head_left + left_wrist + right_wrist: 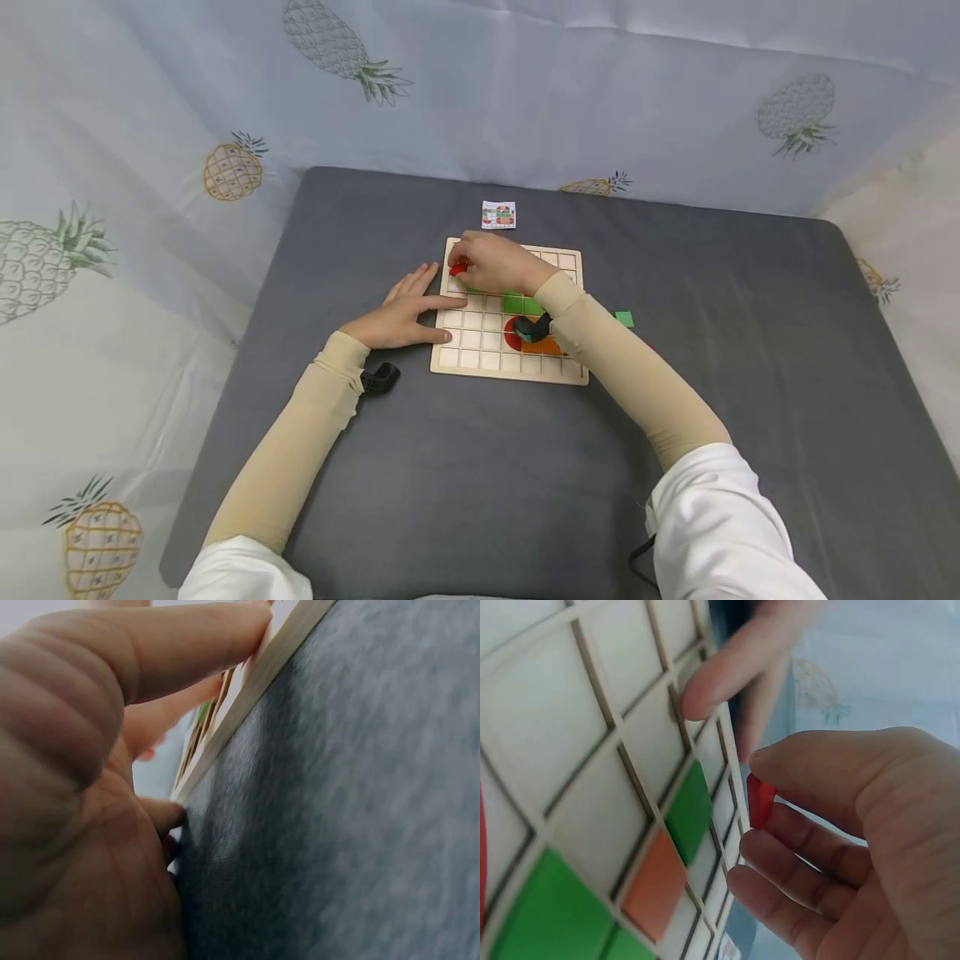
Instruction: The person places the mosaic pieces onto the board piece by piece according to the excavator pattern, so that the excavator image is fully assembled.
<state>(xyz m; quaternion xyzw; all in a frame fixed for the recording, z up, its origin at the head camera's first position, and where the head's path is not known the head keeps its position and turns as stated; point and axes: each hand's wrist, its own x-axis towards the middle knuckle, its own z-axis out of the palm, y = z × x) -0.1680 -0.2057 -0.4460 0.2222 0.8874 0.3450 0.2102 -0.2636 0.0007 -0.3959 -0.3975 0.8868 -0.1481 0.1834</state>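
A wooden grid board (pixel 471 340) lies on the dark table. My right hand (pixel 501 263) pinches a small red tile (pixel 761 801) between thumb and fingers, over the board's far left corner. My left hand (pixel 401 318) rests at the left edge with fingers spread; its thumb and index finger lie on the board, and the left wrist view shows a fingertip on the wooden rim (pixel 259 686). Green tiles (pixel 522 304), an orange tile (pixel 656 885) and a red rounded tile (pixel 512 333) sit in grid cells. My right hand and forearm hide part of the board.
Behind the board lies a small printed card (pixel 498 214) with a coloured grid pattern. A loose green square (pixel 624 318) is on the table (pixel 465 467) right of the board, partly beside my right forearm. A pineapple-print curtain (pixel 525 100) hangs behind the table.
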